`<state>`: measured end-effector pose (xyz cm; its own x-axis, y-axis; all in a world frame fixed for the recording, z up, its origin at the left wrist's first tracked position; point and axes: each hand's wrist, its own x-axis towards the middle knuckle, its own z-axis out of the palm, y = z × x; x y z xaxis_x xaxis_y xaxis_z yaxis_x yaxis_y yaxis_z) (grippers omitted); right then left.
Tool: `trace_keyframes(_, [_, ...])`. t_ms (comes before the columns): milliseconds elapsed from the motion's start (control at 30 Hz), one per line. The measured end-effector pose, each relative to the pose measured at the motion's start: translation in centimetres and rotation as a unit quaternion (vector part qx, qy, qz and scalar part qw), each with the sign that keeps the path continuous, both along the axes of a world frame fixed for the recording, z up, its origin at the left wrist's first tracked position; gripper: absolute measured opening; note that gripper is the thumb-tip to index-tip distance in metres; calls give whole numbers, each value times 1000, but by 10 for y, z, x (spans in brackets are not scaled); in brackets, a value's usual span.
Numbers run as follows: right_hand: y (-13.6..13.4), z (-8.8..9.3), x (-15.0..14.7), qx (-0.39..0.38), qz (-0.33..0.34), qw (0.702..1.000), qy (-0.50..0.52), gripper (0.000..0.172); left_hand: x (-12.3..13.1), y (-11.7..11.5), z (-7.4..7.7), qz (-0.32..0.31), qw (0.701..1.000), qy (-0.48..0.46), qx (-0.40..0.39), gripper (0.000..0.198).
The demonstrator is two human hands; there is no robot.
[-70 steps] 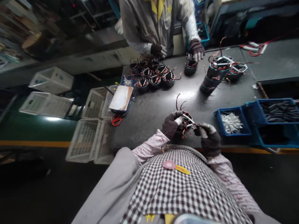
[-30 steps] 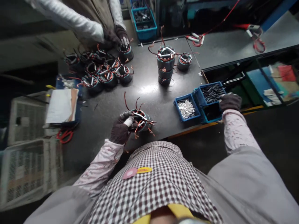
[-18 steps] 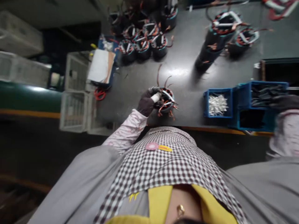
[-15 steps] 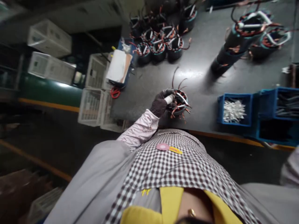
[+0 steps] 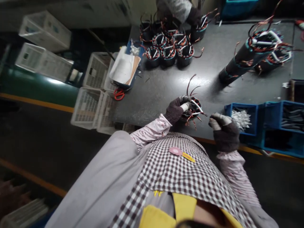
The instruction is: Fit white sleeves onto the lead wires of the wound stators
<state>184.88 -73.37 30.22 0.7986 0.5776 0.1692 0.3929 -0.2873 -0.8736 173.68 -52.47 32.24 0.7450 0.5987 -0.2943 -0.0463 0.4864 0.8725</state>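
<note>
Head view, left to right. White mesh crates [image 5: 87, 107] stacked off the table's left edge; red-handled scissors [image 5: 119, 93] beside a paper pad [image 5: 123, 68]. Far centre, a cluster of wound stators [image 5: 168, 50], a co-worker's gloved hand [image 5: 193, 15] among them. Near edge, centre: left hand [image 5: 174, 110] in dark glove, closed round the rim of the stator [image 5: 191, 109] resting on the grey table [image 5: 152, 95]. Looks heavy and rigid at the steel core; copper leads and white sleeves look springy and easily bent, so the core's outer wall is the place to hold. Right hand [image 5: 224, 129] just right of it, fingertips pinched together, on what I cannot tell. Blue bins [image 5: 261, 122] at right, one with white ties
</note>
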Motion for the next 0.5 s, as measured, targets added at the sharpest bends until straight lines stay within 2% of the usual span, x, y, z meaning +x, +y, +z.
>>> trace_keyframes(67, [4, -5, -3, 7, -17, 1000, 13, 36, 1, 0, -1, 2, 1000, -19, -7, 28])
trace_keyframes(133, [12, -9, -11, 58, -50, 992, 98, 36, 3, 0, -3, 3, 999, -32, -8, 31])
trace_keyframes(200, [22, -13, -22, 133, -88, 969, 190, 40, 4, 1, -5, 0, 999, -35, -7, 35])
trace_keyframes(267, [32, -17, -30, 179, -100, 949, 238, 44, 5, 2, -7, -5, 999, -35, -4, 38])
trace_keyframes(333, [40, -16, -30, 153, -79, 965, 199, 40, 5, 3, -9, -14, 999, -39, 2, 37])
trace_keyframes(400, [42, -12, -21, 77, -30, 994, 78, 34, 4, 3, -12, -23, 999, -46, 17, 33])
trace_keyframes(467, [41, -3, -8, -1, 35, 999, -15, 34, 3, 3, -15, -39, 997, -51, 32, 29])
trace_keyframes(500, [39, 3, -2, -30, 62, 998, -13, 37, 3, 2, -16, -47, 997, -52, 35, 27])
